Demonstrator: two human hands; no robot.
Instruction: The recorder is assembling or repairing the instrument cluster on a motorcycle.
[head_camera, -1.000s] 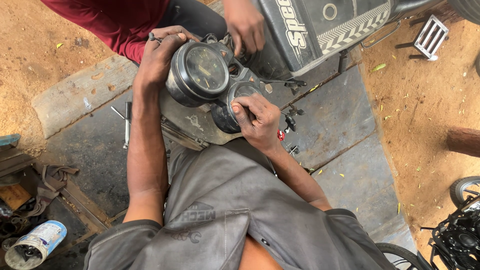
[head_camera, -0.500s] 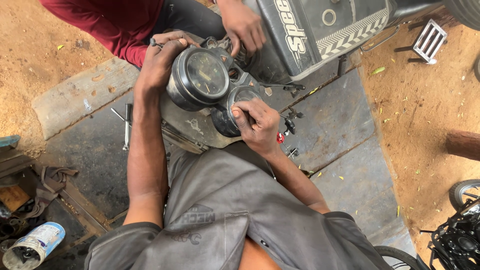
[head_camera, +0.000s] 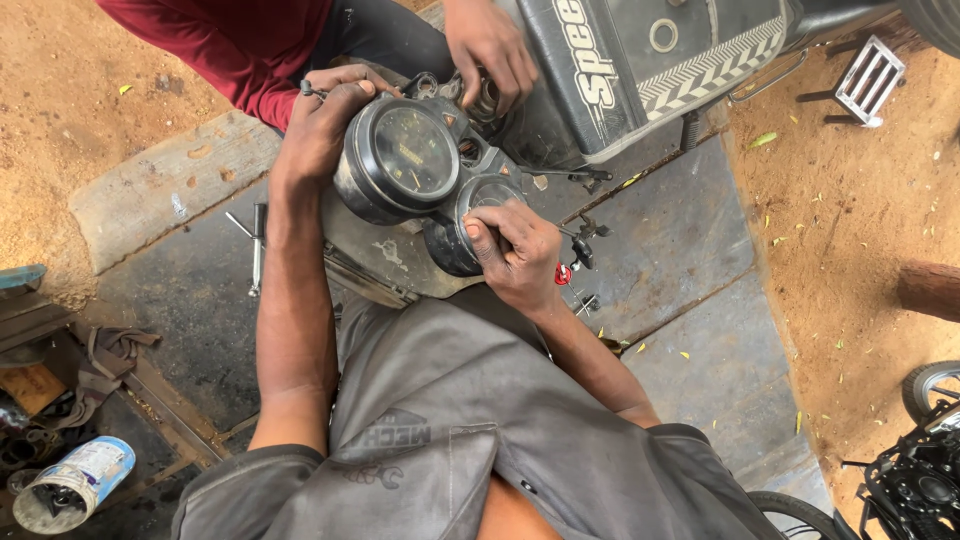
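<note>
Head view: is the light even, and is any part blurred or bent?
Head view: soft daylight, no hard shadows; faint sheen on the big round gauge held between the left hand and right hand; both look sharp; edges bend slightly, as with a wide lens.

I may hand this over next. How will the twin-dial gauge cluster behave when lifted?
The gauge cluster looks rigid and bulky, probably awkward for one grip: the left hand and the right hand both hold it. Its clear dial faces could be fragile. The rounded housings might roll if set down.
</note>
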